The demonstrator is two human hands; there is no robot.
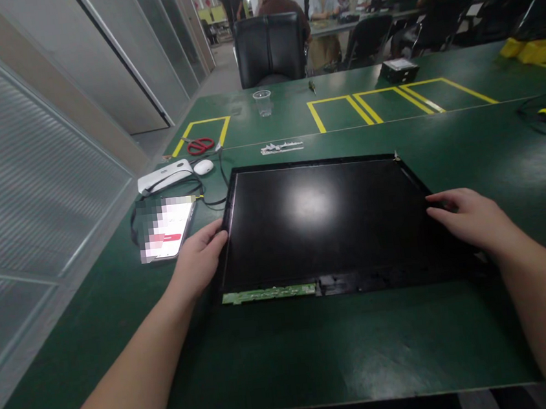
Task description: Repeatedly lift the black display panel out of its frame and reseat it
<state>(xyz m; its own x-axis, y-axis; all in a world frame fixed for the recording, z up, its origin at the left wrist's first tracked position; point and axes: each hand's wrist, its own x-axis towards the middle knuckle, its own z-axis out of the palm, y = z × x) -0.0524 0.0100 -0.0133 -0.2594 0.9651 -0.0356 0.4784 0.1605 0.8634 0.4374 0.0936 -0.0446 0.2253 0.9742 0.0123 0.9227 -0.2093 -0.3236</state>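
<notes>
A black display panel lies flat on the green table, with a narrow green circuit strip along its near edge. My left hand grips the panel's left edge, fingers curled over the rim. On the opposite side my right hand rests on the right edge, fingers together and laid over the frame.
Left of the panel lie a phone, a white box, a white mouse and red scissors. Farther back stand a clear plastic cup, a small black box and a black chair. Several people sit beyond.
</notes>
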